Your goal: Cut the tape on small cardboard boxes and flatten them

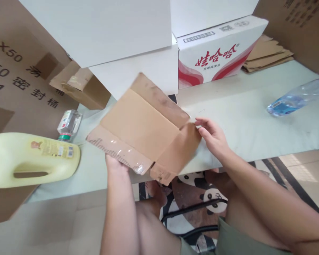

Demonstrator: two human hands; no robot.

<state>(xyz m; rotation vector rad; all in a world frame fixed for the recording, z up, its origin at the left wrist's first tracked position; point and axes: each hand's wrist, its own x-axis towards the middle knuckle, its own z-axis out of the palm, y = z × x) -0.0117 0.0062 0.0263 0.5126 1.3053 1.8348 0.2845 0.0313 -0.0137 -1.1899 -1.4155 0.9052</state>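
A flattened-looking brown cardboard box (140,122) with its flaps folded out is tilted above the table's front edge. Clear tape shines along its near left flap. My left hand (117,164) grips that side from below, with its fingers hidden under the cardboard. At the right corner, my right hand (211,136) has its thumb and fingertips at the edge of a side flap (179,148), which is blurred and bent at an angle.
On the pale table (244,117) stand white cartons (215,60) at the back, a small brown box (87,88), a clear jar (69,124), a yellow jug (34,159) and a plastic bottle (295,99). Folded cardboard (268,56) lies back right. A panda-print mat (191,198) lies below.
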